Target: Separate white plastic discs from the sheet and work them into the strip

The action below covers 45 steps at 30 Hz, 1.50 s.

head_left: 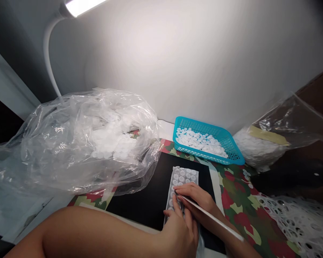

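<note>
A narrow clear tray [193,172] lies lengthwise on a black mat, with rows of round white ring-like pieces in it. My left hand [181,229] rests over the tray's near part, fingers stretched out and apart, the index fingertip on the pieces. Just beyond it, my right hand [200,199] is closed around a thin white stick [215,219] with a dark tip. That tip points down at the pieces beside my left index finger. Both hands hide much of the tray's near half.
Behind the mat [145,200] stands a blue basket [212,156] of small white discs. A large clear plastic bag [70,150] with white pieces fills the left. Another filled bag [261,147] and a heap of perforated white scraps [307,225] are at right. A lamp [47,46] arches overhead.
</note>
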Each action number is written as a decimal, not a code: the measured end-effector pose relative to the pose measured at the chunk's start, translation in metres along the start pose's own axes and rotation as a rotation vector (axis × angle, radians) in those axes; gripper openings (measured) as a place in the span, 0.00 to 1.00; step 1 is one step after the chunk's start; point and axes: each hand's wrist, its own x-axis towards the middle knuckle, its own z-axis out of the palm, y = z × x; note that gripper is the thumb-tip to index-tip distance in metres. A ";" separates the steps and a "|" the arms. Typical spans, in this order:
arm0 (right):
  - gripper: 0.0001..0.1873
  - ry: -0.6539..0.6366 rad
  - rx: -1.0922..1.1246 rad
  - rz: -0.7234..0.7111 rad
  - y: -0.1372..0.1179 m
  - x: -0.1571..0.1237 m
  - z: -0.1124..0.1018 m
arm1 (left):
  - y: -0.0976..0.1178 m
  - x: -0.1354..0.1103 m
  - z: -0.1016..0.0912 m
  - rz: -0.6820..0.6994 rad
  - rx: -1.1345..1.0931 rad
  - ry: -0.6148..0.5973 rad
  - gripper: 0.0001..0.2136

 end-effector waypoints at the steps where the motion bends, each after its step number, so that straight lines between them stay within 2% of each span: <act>1: 0.11 -0.001 0.001 0.000 0.000 0.000 0.000 | 0.000 0.000 0.000 0.003 0.006 0.003 0.18; 31: 0.10 0.009 -0.024 0.004 -0.001 0.001 0.000 | 0.003 -0.001 0.003 -0.007 0.019 -0.019 0.19; 45: 0.10 0.031 -0.051 -0.011 -0.006 0.004 -0.001 | 0.002 -0.001 -0.002 -0.017 0.014 -0.007 0.18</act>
